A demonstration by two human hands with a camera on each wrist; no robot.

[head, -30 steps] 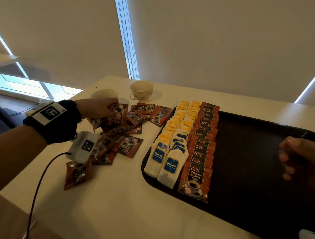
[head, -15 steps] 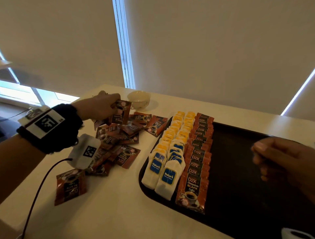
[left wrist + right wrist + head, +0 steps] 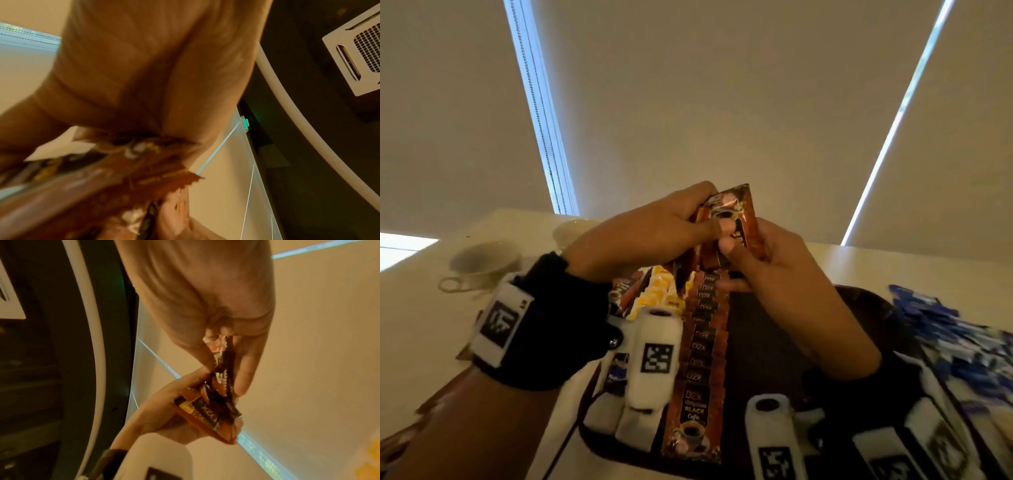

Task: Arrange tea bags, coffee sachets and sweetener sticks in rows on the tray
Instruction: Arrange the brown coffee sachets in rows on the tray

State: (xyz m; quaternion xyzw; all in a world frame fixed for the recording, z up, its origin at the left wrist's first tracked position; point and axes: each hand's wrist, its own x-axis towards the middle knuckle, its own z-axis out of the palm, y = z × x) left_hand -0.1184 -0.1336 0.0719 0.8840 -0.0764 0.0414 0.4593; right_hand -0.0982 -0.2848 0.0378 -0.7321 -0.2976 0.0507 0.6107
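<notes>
While the pale cream table (image 3: pixel 441 329) is carrying everything, the dark oval tray (image 3: pixel 767 346) is lying on it in front of me. On the tray's left part three rows are lying side by side: white tea bags with blue labels (image 3: pixel 619 377) nearest to me on the left, yellow tea bags (image 3: pixel 659 296) behind them, and just to the right a long overlapping row of brown D2X black coffee sachets (image 3: pixel 698 387). A loose heap of blue and white sweetener sticks (image 3: pixel 941 332) is lying at the right side; I cannot tell if it is on the tray or beside it. Two pale cups (image 3: pixel 482 263) are standing at the far left of the table.

I am holding both hands up above the far end of the coffee row. My left hand (image 3: pixel 647 233) is gripping a small bunch of brown coffee sachets (image 3: pixel 732 219), with fingers curled round them. My right hand (image 3: pixel 777 270) is pinching the same bunch from the other side, between the thumb and the fingers.
</notes>
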